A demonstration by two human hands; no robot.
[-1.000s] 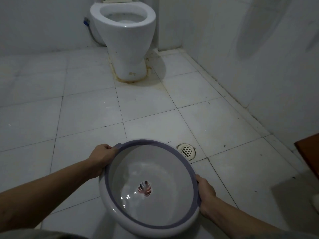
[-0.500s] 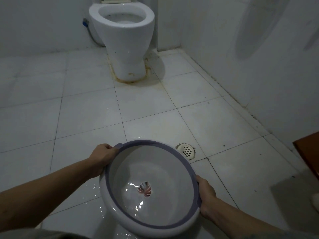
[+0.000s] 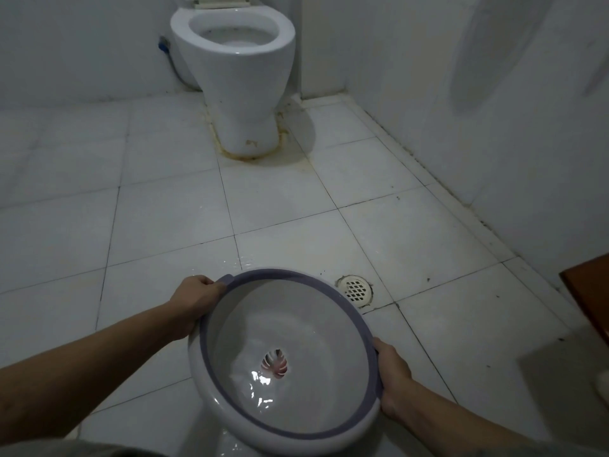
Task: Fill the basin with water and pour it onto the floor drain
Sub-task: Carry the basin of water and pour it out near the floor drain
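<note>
A round white basin (image 3: 306,315) with a purple-grey rim and a red leaf print on its bottom hangs tilted above the floor, a little water pooled in its near side. My left hand (image 3: 194,300) grips the rim at the far left. My right hand (image 3: 392,377) grips the rim at the near right. The round white floor drain (image 3: 357,287) with a grid cover lies in the tiles just beyond the basin's right edge. Water glistens on the tiles past the far rim and under the basin's near side.
A white toilet (image 3: 242,77) stands at the back against the wall. A white wall (image 3: 494,110) runs along the right side. A brown wooden edge (image 3: 590,301) juts in at the right. Grey-white floor tiles (image 3: 164,209) stretch to the left.
Water has spread onto the tiles beyond and below the basin. The basin stays held in both hands at nearly the same spot, with the water inside shifting.
</note>
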